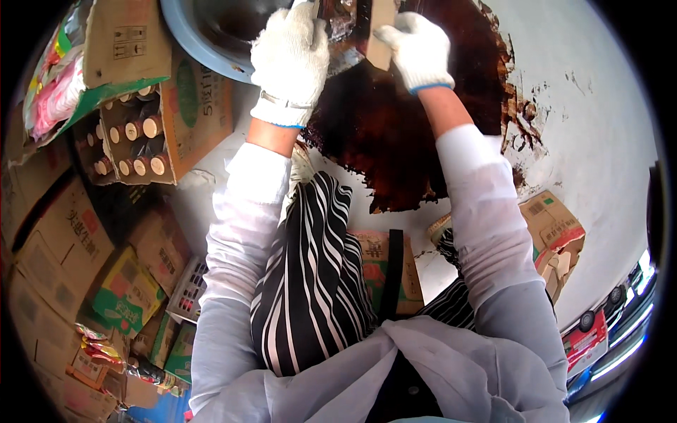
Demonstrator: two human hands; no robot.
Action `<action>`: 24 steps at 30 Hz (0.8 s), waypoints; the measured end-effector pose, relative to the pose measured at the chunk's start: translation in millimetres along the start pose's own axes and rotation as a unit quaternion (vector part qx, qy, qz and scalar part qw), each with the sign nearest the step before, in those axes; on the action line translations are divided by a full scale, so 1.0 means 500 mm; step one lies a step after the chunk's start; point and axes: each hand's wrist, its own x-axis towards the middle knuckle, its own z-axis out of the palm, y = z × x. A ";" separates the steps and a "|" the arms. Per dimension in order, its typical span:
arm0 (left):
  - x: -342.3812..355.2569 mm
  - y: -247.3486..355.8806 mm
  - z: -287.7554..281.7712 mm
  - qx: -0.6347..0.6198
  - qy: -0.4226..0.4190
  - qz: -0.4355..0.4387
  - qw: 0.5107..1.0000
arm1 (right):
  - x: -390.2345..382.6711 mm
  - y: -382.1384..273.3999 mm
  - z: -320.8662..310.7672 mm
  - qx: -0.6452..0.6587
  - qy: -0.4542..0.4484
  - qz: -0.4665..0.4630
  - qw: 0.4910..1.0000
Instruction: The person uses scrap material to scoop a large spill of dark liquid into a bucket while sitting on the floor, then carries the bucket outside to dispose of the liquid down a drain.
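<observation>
Both my hands wear white knitted gloves and reach to the top edge of the view. My right hand (421, 53) presses its thumb against a narrow tan cardboard piece (381, 34) and closes on it. Left of that piece is a dark gap with shiny, clear plastic-like material (343, 21), cut off by the view's edge. My left hand (290, 63) is curled beside this material, in front of the blue basin's (204, 53) rim; its fingertips are hidden. Beneath lies a large dark brown, glossy wet patch (402, 134) with ragged edges on the pale floor (585, 127).
At left, an open carton (201, 116) holds several bottles with tan caps. More cardboard boxes (63, 240) and a green-yellow carton (127, 292) are stacked below it. A torn box (553, 236) stands at right. My striped-trousered knee (310, 282) is bent; another box (370, 247) lies between my legs.
</observation>
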 end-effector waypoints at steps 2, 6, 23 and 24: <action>-0.020 -0.020 0.009 0.004 -0.015 -0.025 1.000 | -0.020 -0.038 0.000 0.266 -0.038 0.142 0.953; -0.034 -0.007 0.023 -0.102 0.003 -0.047 0.994 | -0.018 -0.051 0.012 0.293 -0.032 0.142 0.945; -0.213 0.042 0.016 -0.264 -0.315 -0.298 0.862 | -0.064 0.253 -0.016 -0.041 -0.177 0.176 0.967; -0.232 0.026 0.033 -0.225 -0.338 -0.306 0.861 | -0.079 0.239 -0.010 -0.073 -0.199 0.147 0.966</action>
